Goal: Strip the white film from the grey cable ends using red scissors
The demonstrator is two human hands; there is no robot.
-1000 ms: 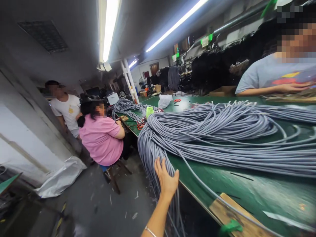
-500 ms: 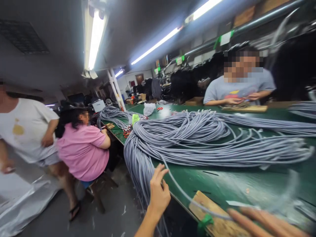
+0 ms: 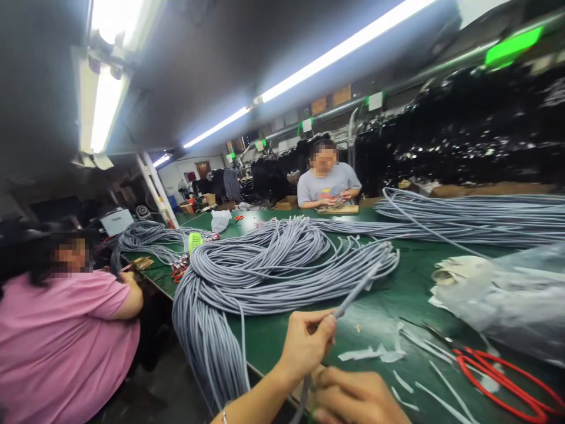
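A big heap of grey cables [image 3: 265,265] lies on the green table [image 3: 397,294] and hangs over its near edge. My left hand [image 3: 306,344] pinches a single grey cable [image 3: 357,288] that runs up and right from my fingers, blurred by motion. My right hand [image 3: 357,397] sits low in front, fingers curled round the same cable just below the left hand. Red-handled scissors [image 3: 498,371] lie on the table to the right of my hands, among white paper scraps [image 3: 375,354].
A person in pink [image 3: 62,341] sits at the table's left end. Another person in grey [image 3: 329,185] works across the table at a wooden board. More grey cables [image 3: 477,215] stretch along the far right. A clear plastic bag [image 3: 507,294] lies at right.
My view has swung right along the table. My left hand left the hanging cable bundle and lifted one cable over the table. My right hand came in and took hold of it.
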